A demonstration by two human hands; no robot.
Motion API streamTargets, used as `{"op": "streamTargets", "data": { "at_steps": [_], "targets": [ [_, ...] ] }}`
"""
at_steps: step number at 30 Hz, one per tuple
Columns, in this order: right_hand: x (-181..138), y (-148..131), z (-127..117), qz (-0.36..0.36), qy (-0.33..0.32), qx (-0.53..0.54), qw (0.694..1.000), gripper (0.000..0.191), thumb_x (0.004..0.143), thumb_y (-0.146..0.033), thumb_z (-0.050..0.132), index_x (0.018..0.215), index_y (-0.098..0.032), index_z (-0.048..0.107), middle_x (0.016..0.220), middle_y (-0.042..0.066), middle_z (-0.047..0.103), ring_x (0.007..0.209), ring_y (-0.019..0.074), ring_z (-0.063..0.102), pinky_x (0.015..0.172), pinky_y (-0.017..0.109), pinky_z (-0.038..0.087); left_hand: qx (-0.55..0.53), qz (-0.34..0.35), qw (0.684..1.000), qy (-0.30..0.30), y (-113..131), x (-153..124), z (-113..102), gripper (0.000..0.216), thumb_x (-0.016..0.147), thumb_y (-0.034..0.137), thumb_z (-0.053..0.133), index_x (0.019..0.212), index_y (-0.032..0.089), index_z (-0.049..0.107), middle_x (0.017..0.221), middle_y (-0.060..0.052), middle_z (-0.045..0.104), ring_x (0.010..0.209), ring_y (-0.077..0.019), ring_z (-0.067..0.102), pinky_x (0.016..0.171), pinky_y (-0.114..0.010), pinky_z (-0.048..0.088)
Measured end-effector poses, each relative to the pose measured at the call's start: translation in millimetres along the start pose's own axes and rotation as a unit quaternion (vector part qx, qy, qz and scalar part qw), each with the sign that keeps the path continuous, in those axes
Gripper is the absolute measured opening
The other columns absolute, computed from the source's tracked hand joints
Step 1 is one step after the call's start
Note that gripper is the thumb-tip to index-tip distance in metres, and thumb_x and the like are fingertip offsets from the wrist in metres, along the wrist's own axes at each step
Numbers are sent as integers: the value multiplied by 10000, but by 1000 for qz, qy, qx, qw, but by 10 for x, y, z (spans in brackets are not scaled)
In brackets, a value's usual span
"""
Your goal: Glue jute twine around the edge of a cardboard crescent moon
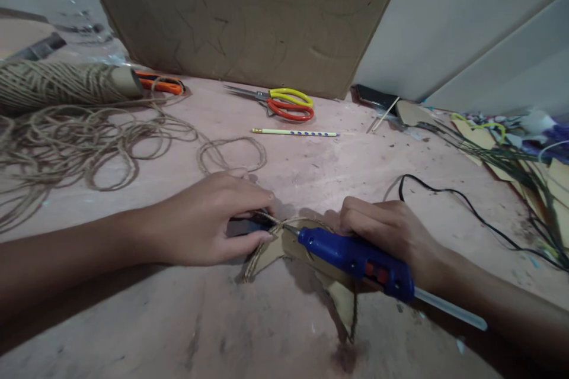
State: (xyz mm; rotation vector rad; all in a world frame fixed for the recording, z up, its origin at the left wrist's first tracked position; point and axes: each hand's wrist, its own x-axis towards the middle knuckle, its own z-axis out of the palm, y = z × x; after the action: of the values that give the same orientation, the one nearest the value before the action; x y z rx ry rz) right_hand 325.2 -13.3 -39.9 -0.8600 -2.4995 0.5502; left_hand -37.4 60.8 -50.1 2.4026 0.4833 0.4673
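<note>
Glue gun (pixel 331 249) in right hand (pixel 386 228), faint marks (pixel 217 41), perhaps stars, on cardboard sheet (pixel 284 6)

Our glue gun (pixel 355 257) is deep blue with red-orange patches, its glue stick (pixel 451 308) milky and translucent. We see pale tan on the cut cardboard piece (pixel 296 246), duller brown with faint star outlines on the cardboard sheet (pixel 249 18), beige-brown twine (pixel 53 83), yellow and red scissors handles (pixel 291 109), a purple-spotted, pale yellow-green pencil (pixel 306 133), and our dark-specked pink desk (pixel 222 320).
</note>
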Motion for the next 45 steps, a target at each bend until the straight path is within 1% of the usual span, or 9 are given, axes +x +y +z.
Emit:
{"op": "streamTargets", "data": {
  "at_steps": [5,10,18,21,26,33,36,40,45],
  "targets": [
    [13,-6,-61,12,-39,-3,999,204,1104,-332,779,1150,-298,584,906,-47,620,698,163,570,627,314,379,5,7,1000,11,-4,-9,10,66,1210,296,737,1248,304,791,1103,29,922,948,-188,825,965,-342,526],
    [22,-8,-81,17,-37,-11,999,286,1100,-383,829,1097,-298,556,900,-55,594,693,148,563,616,302,361,11,16,1000,16,-10,-16,14,53,1214,291,729,1226,299,780,1082,36,913,945,-185,819,937,-339,505],
    [25,-86,-117,51,-37,7,998,351,1072,-312,867,1043,-297,518,902,-77,581,654,114,556,621,301,366,7,20,1000,11,-13,4,7,65,1219,298,712,1203,288,774,1053,33,901,920,-181,813,915,-341,506],
    [24,-97,-126,56,-39,7,998,328,1055,-310,863,1042,-295,536,911,-72,600,658,117,573,613,308,365,5,23,1000,14,-21,19,20,66,1214,280,713,1211,293,777,1058,36,906,934,-184,816,940,-338,505],
    [24,-88,-117,58,-24,21,998,276,1021,-225,799,1029,-294,532,904,-80,588,643,102,539,601,302,346,3,17,1000,6,-13,13,10,69,1188,247,729,1204,285,784,1037,35,887,921,-181,789,892,-320,492],
    [48,-49,-115,43,-13,44,998,222,1110,-334,758,1007,-285,567,907,-48,619,684,124,609,613,296,395,3,30,999,19,-33,23,29,66,1190,244,726,1190,284,779,1008,52,868,890,-163,759,868,-305,487],
    [54,-50,-130,47,-13,49,998,266,1102,-352,795,1010,-286,554,902,-51,614,663,122,591,602,297,380,3,29,999,19,-31,31,28,63,1186,246,730,1189,287,778,1000,46,869,881,-170,760,862,-313,486],
    [48,-50,-140,58,-30,50,997,218,1108,-346,777,1012,-281,592,929,-28,647,685,138,624,616,307,400,4,17,1000,8,-34,12,24,53,1200,266,738,1215,290,782,1044,32,896,906,-184,779,917,-329,502],
    [21,-33,-131,61,-26,59,996,224,1095,-343,779,1000,-284,586,917,-28,637,687,145,607,618,318,398,-10,49,998,43,-91,-25,70,73,1187,265,726,1219,304,779,1009,45,873,873,-182,757,882,-335,480]
  ]
}}
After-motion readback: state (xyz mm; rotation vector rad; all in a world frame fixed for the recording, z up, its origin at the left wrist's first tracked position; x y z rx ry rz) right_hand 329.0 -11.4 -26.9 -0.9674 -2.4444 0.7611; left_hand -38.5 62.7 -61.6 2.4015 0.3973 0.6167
